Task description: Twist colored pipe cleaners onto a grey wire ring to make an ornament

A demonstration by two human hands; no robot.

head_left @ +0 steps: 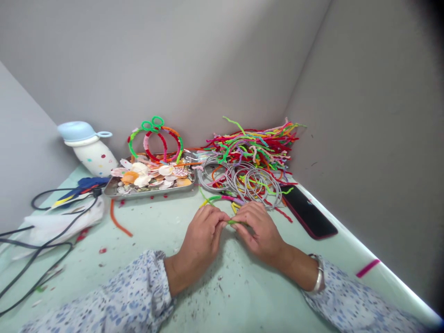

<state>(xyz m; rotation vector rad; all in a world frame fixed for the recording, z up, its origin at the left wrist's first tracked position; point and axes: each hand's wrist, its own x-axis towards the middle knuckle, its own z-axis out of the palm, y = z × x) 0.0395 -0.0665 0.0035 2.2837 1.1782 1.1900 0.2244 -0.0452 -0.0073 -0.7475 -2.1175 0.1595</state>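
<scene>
Item: fuzzy green chenille stem [232,222], short stretch showing, which I see lying crosswise between left hand [204,233] and right hand [261,233], equally near, each pinching it. Just beyond both hands: curved multicoloured fuzzy strand [222,198].

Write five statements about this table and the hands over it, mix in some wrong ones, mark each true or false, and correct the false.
1. The left hand and right hand both pinch a green strip. True.
2. The phone lies left of the metal tray. False: the phone lies to its right.
3. Shells lie in the metal tray. True.
4. The lid on the bottle is red. False: the lid is light blue.
5. A silver bangle circles the right wrist. True.
</scene>
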